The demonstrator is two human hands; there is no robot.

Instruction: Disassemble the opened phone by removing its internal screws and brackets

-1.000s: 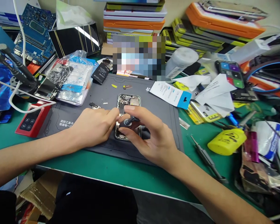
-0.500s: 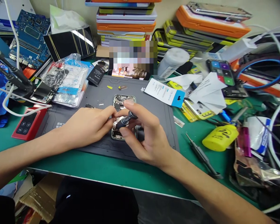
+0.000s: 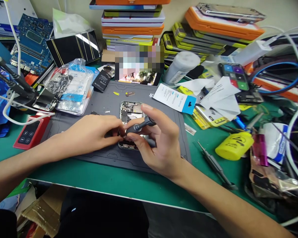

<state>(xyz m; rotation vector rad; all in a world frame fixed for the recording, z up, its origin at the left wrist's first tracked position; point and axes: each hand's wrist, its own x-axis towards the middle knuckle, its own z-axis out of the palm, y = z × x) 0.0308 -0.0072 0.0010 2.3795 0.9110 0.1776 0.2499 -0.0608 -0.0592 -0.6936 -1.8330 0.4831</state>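
An opened smartphone (image 3: 131, 107) lies on the dark grey work mat (image 3: 109, 99), its inner parts exposed. My right hand (image 3: 161, 142) is closed around a dark grey screwdriver (image 3: 141, 125), which slants over the phone with its tip end pointing left. My left hand (image 3: 94, 134) reaches in from the left. Its thumb and fingers are drawn together at the phone's left edge, beside the screwdriver's tip end. What they pinch, if anything, is hidden, and so is the tip itself.
A black battery (image 3: 101, 80) and small loose parts lie towards the mat's back. Behind them a lit screen (image 3: 136, 76) leans up. Right of the mat are another screwdriver (image 3: 216, 165) and a yellow container (image 3: 234, 146); a red device (image 3: 29, 132) sits left.
My right hand has shifted slightly right, and the screwdriver now lies flatter. My left fingertips have moved down a little, closer to its tip end. More of the phone's upper part shows.
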